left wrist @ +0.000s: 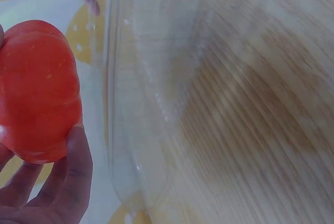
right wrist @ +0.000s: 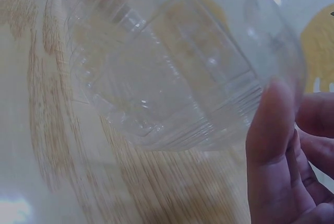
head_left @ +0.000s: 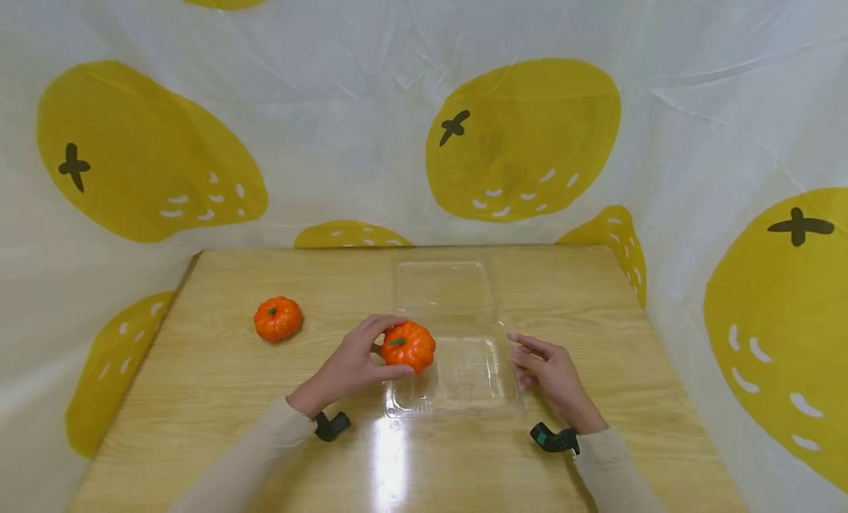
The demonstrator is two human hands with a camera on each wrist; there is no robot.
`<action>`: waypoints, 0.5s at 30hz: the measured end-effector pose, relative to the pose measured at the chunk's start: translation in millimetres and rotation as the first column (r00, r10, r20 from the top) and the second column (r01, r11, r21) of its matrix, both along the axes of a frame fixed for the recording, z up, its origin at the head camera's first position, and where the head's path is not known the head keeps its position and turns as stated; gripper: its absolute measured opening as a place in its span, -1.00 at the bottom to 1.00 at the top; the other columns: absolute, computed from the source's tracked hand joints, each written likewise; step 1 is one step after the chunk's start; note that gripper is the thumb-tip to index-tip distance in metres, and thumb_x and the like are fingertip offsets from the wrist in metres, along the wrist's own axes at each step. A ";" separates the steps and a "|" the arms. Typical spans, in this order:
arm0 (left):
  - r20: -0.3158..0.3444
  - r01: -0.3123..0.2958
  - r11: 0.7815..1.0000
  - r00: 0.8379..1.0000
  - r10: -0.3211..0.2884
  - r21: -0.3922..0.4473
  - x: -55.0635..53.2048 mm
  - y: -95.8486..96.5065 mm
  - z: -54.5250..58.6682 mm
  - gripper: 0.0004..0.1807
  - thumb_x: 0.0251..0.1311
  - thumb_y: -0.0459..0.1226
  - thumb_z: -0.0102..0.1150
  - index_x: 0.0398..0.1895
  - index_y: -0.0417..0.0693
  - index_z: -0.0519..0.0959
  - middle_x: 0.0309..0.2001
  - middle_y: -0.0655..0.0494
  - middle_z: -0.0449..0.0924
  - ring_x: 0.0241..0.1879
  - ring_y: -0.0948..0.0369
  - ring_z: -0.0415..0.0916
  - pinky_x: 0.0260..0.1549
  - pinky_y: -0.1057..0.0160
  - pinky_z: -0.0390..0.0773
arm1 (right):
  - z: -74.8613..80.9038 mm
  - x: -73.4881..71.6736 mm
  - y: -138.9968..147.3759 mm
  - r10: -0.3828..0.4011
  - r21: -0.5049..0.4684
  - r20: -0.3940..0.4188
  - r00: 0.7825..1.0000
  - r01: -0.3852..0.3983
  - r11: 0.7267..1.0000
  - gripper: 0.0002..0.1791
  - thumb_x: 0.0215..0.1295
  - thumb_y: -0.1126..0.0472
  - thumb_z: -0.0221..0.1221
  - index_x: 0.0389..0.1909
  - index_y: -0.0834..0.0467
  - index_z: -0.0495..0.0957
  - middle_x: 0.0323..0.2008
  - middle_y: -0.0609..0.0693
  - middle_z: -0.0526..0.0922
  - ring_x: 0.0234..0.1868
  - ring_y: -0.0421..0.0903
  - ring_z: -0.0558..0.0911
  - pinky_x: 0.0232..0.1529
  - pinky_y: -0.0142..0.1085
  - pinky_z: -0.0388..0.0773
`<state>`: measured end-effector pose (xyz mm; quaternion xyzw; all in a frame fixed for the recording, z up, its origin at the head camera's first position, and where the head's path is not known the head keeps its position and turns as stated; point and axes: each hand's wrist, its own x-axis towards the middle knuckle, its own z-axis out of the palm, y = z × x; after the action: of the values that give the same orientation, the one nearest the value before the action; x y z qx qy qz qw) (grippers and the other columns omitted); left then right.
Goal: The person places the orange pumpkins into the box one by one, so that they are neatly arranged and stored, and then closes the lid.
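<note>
My left hand (head_left: 351, 362) grips a small orange toy pumpkin (head_left: 412, 347) with a green stem, thumb and fingers on opposite sides. The pumpkin is held over the left part of a clear plastic clamshell container (head_left: 464, 402), which lies with its lid (head_left: 444, 281) folded back toward the far edge. In the left wrist view the pumpkin (left wrist: 39, 93) shows its smooth red-orange side. At the container's right edge, my right hand (head_left: 553, 377) pinches the rim. The right wrist view has the thumb (right wrist: 271, 125) against the clear wall (right wrist: 209, 93), fingers on the outer side.
A second orange toy pumpkin (head_left: 277, 319) sits on the wooden table (head_left: 265, 395), left of the container. White cloth (head_left: 344, 145) printed with yellow fruit hangs behind the table and along both sides. Dark devices (head_left: 331, 426) are strapped to both wrists.
</note>
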<state>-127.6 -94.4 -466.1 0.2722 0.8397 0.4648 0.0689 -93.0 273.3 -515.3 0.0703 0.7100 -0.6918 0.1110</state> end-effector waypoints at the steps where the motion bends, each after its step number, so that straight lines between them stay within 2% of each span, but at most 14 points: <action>1: -0.001 0.005 1.000 1.000 -0.005 -0.005 -0.8 1.5 0.8 -0.16 0.04 -0.03 0.61 0.41 0.09 0.45 0.31 0.03 0.50 0.22 0.06 0.56 -0.02 0.36 0.73 | -0.1 -0.2 -0.9 0.002 -0.008 -0.002 1.000 -0.002 1.000 -0.41 0.48 0.28 0.21 0.42 0.44 0.36 -0.36 -0.09 0.64 -0.52 -0.25 0.56 -0.51 -0.41 0.61; 7: 0.002 0.045 0.998 0.999 -0.045 -0.034 -4.1 9.9 0.6 -0.17 0.05 -0.04 0.60 0.40 0.01 0.45 0.32 0.02 0.49 0.24 0.07 0.55 -0.01 0.37 0.72 | 0.8 -0.4 -4.7 0.004 -0.024 -0.008 1.000 -0.004 1.000 -0.39 0.47 0.27 0.22 0.43 0.46 0.33 -0.34 -0.11 0.67 -0.52 -0.27 0.57 -0.53 -0.44 0.61; 15: 0.008 0.066 0.996 0.998 -0.066 -0.061 -3.1 16.2 -0.3 -0.18 0.06 0.02 0.58 0.39 0.06 0.44 0.33 0.08 0.47 0.24 0.13 0.54 0.03 0.29 0.71 | -1.1 -0.3 -10.2 0.003 -0.033 -0.005 1.000 -0.003 0.999 -0.40 0.47 0.28 0.22 0.43 0.44 0.34 -0.32 -0.10 0.67 -0.52 -0.27 0.58 -0.52 -0.43 0.62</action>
<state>-130.7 -78.2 -466.4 0.2962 0.8440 0.4370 0.0948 -93.4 263.1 -516.5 0.0654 0.6989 -0.7034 0.1114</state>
